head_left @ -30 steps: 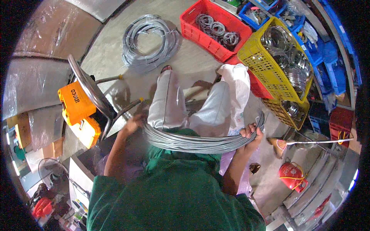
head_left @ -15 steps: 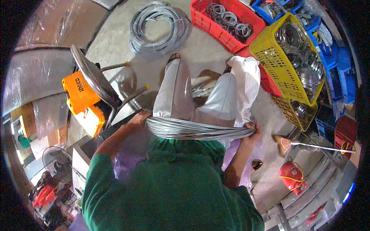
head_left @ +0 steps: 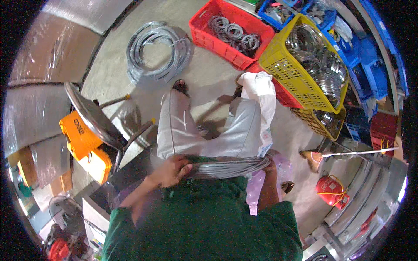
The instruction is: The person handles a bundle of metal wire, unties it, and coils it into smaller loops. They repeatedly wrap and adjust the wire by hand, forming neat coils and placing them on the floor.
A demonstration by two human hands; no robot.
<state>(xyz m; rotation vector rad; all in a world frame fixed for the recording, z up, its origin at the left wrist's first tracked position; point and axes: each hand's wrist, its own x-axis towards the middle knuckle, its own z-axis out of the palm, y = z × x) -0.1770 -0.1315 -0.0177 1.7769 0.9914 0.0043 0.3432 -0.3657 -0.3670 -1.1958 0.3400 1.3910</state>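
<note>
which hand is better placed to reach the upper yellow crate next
Right, probably: the right hand holds the right end of the grey wire bundle, nearer the upper yellow crate; the left hand, on the other end, is farther off. Either would likely have to let go first.

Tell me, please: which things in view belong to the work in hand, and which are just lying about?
In the work: wire bundle, left hand and right hand at its ends; perhaps the wire coil on floor.
Seemingly just lying about: broom, red container, orange cases.
</note>
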